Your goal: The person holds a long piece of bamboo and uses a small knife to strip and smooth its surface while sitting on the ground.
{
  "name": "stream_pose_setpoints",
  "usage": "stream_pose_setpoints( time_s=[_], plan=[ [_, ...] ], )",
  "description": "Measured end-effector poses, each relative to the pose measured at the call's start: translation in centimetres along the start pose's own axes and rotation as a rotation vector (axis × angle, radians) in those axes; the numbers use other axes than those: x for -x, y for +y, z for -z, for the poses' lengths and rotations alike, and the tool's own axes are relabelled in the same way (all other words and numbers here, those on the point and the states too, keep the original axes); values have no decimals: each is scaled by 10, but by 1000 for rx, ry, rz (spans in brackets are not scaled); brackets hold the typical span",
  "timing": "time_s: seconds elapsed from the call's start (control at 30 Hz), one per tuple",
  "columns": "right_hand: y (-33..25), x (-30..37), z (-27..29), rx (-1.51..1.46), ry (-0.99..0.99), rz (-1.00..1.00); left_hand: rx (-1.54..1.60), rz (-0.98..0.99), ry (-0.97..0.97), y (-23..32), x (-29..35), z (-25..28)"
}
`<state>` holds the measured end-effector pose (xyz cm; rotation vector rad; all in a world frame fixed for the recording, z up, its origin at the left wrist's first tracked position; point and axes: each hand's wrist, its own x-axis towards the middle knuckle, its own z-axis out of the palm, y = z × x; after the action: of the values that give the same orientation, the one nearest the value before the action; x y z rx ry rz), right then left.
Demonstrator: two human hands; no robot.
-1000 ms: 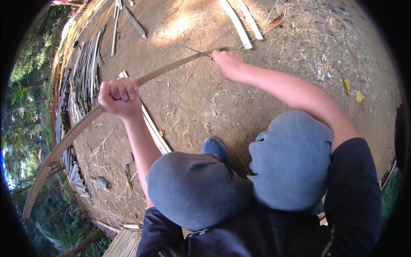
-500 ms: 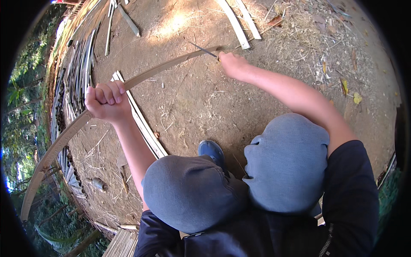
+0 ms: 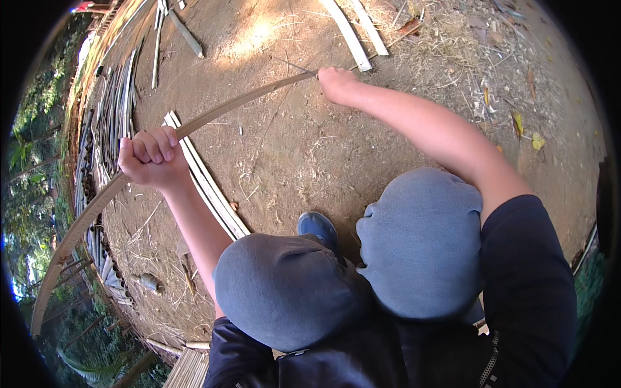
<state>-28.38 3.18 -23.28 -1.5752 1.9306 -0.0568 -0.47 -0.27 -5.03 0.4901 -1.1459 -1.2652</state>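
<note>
Dirt ground (image 3: 284, 149) below. Our left hand (image 3: 152, 157) grips bowed strip (image 3: 226, 107) mid-length; long axis runs up-right toward our right hand (image 3: 337, 85), closed on thin blade (image 3: 299, 68).

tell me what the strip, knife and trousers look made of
Strip: probably bamboo or wood, matte; it's tan, long and thin. Knife: likely metal where it shows, dull; dark and slim. Trousers: denim-like cloth, matte; faded blue, creased.

head view: worn on the head, left of two fisheyes
facing: down onto the dirt ground (image 3: 278, 155)
near: knees (image 3: 424, 246), close below
farther: left hand (image 3: 152, 155), right hand (image 3: 336, 85)
left rim: trees (image 3: 39, 136)
</note>
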Motion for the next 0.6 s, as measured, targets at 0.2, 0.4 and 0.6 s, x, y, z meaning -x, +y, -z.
stream_pose_setpoints(
  time_s=[0.2, 0.4, 0.6],
  plan=[
    [30, 0, -3, -7, -55, -111, 40, 15, 21, -4, 2, 3],
    [16, 22, -14, -112, 92, -45, -100, 37, 217, 7, 10, -34],
    [53, 43, -4, -293, -89, -149, -162, 33, 213, 32, 28, -68]
  ],
)
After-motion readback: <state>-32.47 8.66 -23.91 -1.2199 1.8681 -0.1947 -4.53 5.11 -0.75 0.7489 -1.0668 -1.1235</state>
